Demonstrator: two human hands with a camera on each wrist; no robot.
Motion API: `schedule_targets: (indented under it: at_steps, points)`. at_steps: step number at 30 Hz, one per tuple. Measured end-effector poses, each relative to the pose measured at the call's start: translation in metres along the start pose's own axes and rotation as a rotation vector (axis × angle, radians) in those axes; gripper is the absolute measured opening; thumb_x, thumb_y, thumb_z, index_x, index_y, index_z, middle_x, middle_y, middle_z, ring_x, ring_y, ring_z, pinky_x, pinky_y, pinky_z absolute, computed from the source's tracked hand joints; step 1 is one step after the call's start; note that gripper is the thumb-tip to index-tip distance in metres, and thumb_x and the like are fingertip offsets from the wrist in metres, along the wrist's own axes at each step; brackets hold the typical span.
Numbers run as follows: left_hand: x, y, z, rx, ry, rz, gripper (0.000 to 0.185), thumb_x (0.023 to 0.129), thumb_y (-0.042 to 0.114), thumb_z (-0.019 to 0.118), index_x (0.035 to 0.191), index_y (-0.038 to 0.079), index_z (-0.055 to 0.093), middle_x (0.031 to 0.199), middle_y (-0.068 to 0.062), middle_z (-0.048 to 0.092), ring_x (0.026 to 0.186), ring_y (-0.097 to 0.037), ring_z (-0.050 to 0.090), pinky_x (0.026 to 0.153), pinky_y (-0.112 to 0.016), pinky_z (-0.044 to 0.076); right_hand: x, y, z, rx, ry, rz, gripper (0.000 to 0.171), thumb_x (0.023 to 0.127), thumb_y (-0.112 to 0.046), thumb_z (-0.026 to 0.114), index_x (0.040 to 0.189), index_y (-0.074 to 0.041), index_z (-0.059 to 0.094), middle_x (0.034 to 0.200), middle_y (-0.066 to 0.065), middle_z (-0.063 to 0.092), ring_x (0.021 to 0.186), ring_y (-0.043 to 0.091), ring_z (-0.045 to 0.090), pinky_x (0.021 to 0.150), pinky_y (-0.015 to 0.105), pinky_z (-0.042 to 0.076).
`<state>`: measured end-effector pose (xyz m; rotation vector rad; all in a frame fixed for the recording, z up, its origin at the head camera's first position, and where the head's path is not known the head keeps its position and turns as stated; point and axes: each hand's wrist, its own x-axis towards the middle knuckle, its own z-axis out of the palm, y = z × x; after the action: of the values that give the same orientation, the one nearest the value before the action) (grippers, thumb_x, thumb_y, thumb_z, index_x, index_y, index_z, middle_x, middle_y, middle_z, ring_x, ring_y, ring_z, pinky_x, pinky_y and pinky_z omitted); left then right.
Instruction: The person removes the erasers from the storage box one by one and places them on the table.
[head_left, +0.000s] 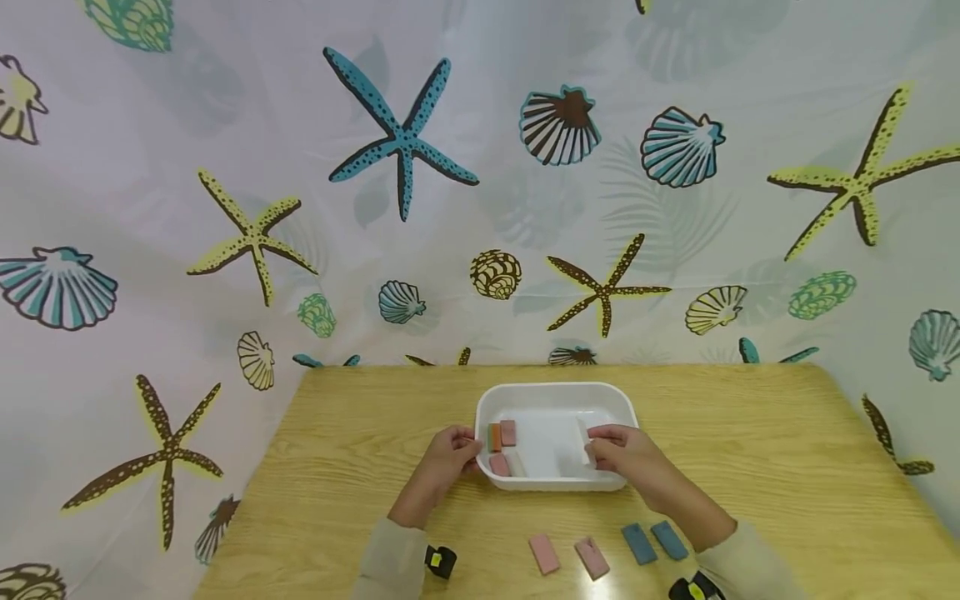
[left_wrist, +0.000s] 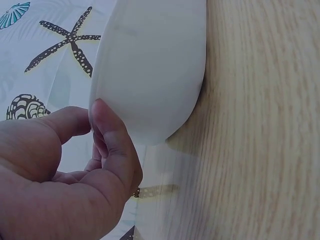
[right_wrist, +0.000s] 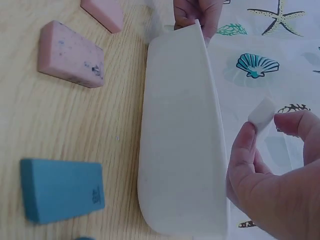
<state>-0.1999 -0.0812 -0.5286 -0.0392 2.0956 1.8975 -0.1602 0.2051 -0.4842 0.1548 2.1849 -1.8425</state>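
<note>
Seashell cloth backs the wooden bench (head_left: pixel 360 467). Left hand (head_left: pixel 448 457) pinches the white tray's (head_left: pixel 558 392) rim, steadying it; right hand (head_left: pixel 626 454) pinches a white eraser (head_left: pixel 583 440) over the tray. Best lowered flat beside those already inside.

We see a light wooden table (head_left: pixel 750 450). Directly on it stand a white tray (head_left: pixel 555 390) near the centre, and, along the near edge, two pink blocks (head_left: pixel 567 556) and two blue blocks (head_left: pixel 653 542).
</note>
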Motion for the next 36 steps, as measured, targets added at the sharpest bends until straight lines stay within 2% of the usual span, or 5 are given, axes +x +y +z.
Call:
schedule_targets:
  at_steps: [7,16,22,26,36]
  points:
    - [-0.012,0.018,0.002,0.016,-0.017,-0.003,0.028,0.094,0.004,0.053,0.114,-0.013,0.046,0.094,-0.019,0.056,0.073,-0.016,0.054,0.074,-0.038,0.053,-0.026,0.002,-0.017,-0.042,0.003,0.012,0.043,0.088,-0.013,0.058,0.123,0.009,0.048,0.102,0.012,0.060,0.087,0.018,0.058,0.080,0.035,0.051]
    - [0.001,0.000,0.001,0.030,0.016,-0.020,0.029,0.094,0.009,0.055,0.115,-0.008,0.048,0.091,-0.011,0.056,0.073,-0.015,0.054,0.069,-0.032,0.052,-0.064,0.026,-0.038,-0.110,-0.019,0.085,0.049,0.090,-0.022,0.061,0.124,0.010,0.047,0.105,0.012,0.057,0.090,0.020,0.057,0.079,0.037,0.051]
    - [0.001,-0.001,0.001,0.023,0.007,-0.014,0.029,0.094,0.008,0.054,0.116,-0.009,0.048,0.093,-0.016,0.056,0.073,-0.016,0.055,0.070,-0.033,0.053,-0.088,0.051,-0.044,-0.349,0.079,0.095,0.043,0.084,-0.024,0.069,0.113,0.005,0.058,0.094,0.005,0.059,0.085,0.017,0.057,0.069,0.026,0.051]
    - [0.000,-0.003,0.001,0.013,0.003,-0.016,0.029,0.094,0.009,0.055,0.116,-0.008,0.048,0.097,-0.019,0.056,0.074,-0.016,0.054,0.070,-0.033,0.053,-0.099,0.064,-0.048,-0.441,0.086,0.083,0.036,0.084,-0.020,0.068,0.109,0.005,0.060,0.088,0.002,0.059,0.081,0.014,0.055,0.066,0.022,0.049]
    - [0.001,-0.003,0.001,-0.004,0.002,-0.016,0.030,0.094,0.008,0.055,0.116,-0.009,0.047,0.095,-0.017,0.056,0.073,-0.014,0.054,0.069,-0.031,0.053,-0.111,0.091,-0.042,-0.486,0.158,0.237,0.042,0.075,-0.024,0.075,0.103,0.005,0.062,0.081,-0.001,0.059,0.072,0.013,0.056,0.063,0.028,0.048]
